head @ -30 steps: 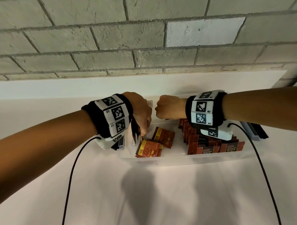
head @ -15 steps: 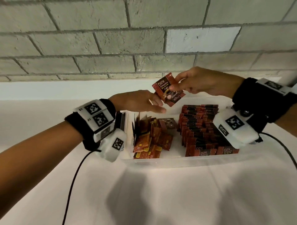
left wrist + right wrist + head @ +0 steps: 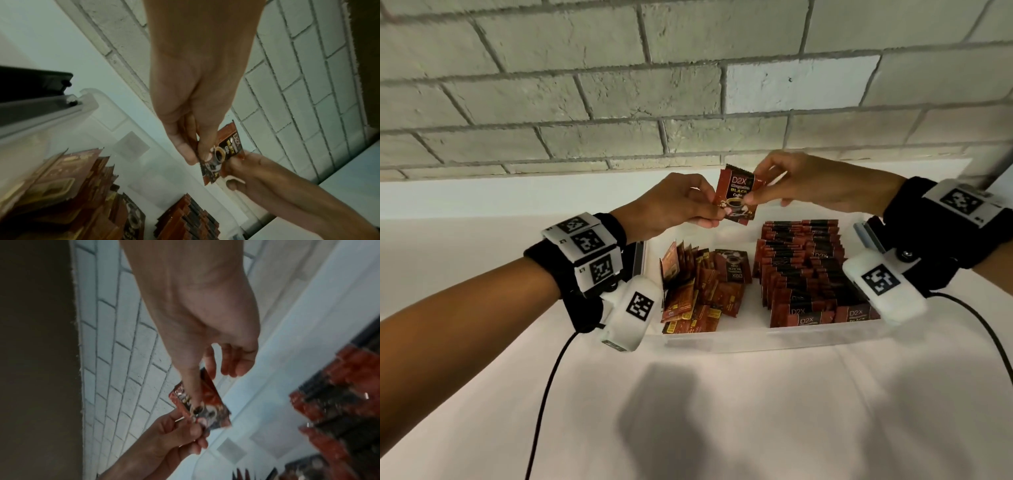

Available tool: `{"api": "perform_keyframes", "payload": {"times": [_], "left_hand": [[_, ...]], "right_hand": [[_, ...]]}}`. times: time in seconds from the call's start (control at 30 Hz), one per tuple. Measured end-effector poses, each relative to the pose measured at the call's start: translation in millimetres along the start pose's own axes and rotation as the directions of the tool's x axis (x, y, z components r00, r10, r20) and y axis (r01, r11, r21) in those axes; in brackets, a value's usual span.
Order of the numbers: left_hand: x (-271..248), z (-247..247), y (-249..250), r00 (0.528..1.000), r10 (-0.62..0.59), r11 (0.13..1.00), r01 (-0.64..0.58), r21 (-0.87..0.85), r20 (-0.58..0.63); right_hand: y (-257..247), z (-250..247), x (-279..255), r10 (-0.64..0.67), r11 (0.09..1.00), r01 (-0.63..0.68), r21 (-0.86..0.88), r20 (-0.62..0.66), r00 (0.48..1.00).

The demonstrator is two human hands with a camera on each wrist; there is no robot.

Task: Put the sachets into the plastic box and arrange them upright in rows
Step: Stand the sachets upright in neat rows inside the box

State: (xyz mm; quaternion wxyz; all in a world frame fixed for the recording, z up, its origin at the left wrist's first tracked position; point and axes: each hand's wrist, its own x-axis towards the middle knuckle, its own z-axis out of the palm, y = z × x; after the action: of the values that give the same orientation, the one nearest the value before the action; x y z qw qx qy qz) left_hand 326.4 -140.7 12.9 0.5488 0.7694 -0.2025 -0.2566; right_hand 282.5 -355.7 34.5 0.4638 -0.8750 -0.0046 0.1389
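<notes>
I hold one sachet (image 3: 738, 200) in the air above the far wall of the plastic box (image 3: 756, 339), my left hand (image 3: 674, 205) pinching its lower left corner between thumb and fingertips while my right hand (image 3: 808, 185) pinches its right edge, the other fingers loose. It looks light, thin and crinkly, a foil packet that would bend or slip if I squeezed the middle, so I judge the flat sealed edges the safest place to grip. Inside the box, the upright rows (image 3: 804, 270) stand at the right and the loose leaning sachets (image 3: 698, 291) at the left.
</notes>
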Motion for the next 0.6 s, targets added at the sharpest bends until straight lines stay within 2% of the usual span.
{"api": "perform_keyframes", "payload": {"times": [0.1,0.23,0.37,0.43,0.5,0.57,0.6], "left_hand": [[2.0,-0.9,0.6,1.0,-0.013,0.999,0.012,0.051,0.025],[2.6,-1.7,3.2,0.999,0.008,0.998,-0.011,0.057,0.049],[5.9,-15.2,10.4,0.999,0.045,0.986,-0.041,0.163,-0.023],[8.1,-20.3,14.3,0.996,0.078,0.948,-0.061,0.313,-0.045],[10.2,-18.2,18.5,0.992,0.127,0.882,-0.102,0.459,-0.023],[12.2,-11.6,25.5,0.988,0.151,0.841,-0.145,0.521,0.031],[12.4,-7.2,30.2,0.986,0.146,0.85,-0.164,0.501,0.075]], "right_hand": [[-1.9,-0.8,-0.3,-0.077,0.997,0.077,-0.015,-0.014,0.997],[1.8,-0.4,0.5,-0.212,0.975,0.205,-0.081,-0.096,0.973],[1.9,-16.6,0.2,-0.302,0.941,0.267,-0.209,-0.157,0.94],[-0.8,-22.7,-2.3,-0.383,0.893,0.326,-0.311,-0.141,0.913],[-5.1,-20.3,-5.1,-0.486,0.797,0.408,-0.446,-0.073,0.871],[-8.2,-11.1,-6.3,-0.575,0.691,0.48,-0.541,-0.008,0.818],[-9.6,-5.8,-6.9,-0.602,0.656,0.503,-0.563,0.013,0.799]]}}
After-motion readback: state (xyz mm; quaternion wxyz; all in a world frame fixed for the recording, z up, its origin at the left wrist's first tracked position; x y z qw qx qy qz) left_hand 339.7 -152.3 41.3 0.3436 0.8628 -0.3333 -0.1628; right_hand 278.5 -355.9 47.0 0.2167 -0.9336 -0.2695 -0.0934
